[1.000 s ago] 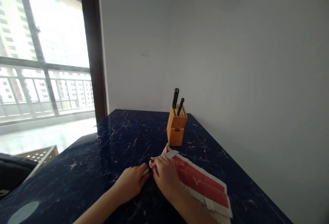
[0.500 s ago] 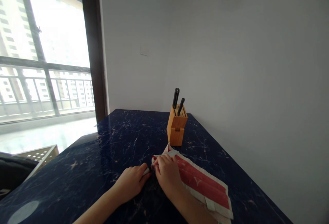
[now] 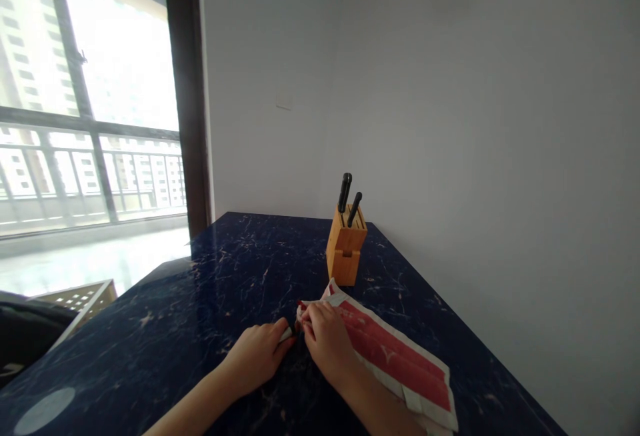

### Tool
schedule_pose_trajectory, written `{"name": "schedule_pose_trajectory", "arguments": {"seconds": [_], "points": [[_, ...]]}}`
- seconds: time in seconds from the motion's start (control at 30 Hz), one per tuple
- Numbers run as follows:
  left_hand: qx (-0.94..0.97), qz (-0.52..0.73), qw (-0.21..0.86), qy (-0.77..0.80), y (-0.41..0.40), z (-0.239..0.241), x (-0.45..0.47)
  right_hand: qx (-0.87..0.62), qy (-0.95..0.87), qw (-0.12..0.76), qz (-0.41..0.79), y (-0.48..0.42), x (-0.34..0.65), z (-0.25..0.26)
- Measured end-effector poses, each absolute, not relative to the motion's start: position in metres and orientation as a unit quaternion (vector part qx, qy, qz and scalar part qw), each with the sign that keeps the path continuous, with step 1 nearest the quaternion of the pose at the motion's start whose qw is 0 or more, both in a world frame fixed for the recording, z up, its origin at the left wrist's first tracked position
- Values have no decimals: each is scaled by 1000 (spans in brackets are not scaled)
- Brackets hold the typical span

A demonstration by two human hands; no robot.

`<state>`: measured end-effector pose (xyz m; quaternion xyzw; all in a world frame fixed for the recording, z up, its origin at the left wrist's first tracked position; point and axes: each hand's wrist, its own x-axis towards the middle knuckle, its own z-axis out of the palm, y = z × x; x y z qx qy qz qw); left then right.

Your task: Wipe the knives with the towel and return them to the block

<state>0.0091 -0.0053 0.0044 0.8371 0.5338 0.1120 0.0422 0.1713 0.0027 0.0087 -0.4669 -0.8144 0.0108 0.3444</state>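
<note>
My left hand (image 3: 260,355) is closed around the handle of a knife (image 3: 286,335); only a pale end and a dark bit of handle show between the fingers. Just to its right, my right hand (image 3: 327,339) pinches a bunched corner of a red and white cloth (image 3: 400,359) against the knife. The blade is hidden by the cloth and fingers. From under my right hand and forearm, the rest of the cloth spreads flat over the table toward the right.
A wooden knife block (image 3: 345,253) with two black-handled knives (image 3: 350,199) stands beyond the cloth on the dark blue marbled table (image 3: 250,263). A wall runs along the right side. At the left are a window, a dark bag (image 3: 30,333) and a pale round patch (image 3: 45,411).
A pale blade-like strip that stuck out past my right hand is now out of sight. Both hands keep their grips. The view has shifted slightly.
</note>
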Motion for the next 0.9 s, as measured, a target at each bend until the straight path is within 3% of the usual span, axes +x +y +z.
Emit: {"name": "schedule_pose_trajectory", "arguments": {"seconds": [0.9], "points": [[835,121,45,534,-8,6,9,-639,-715,251,-130,38,214,14]]}}
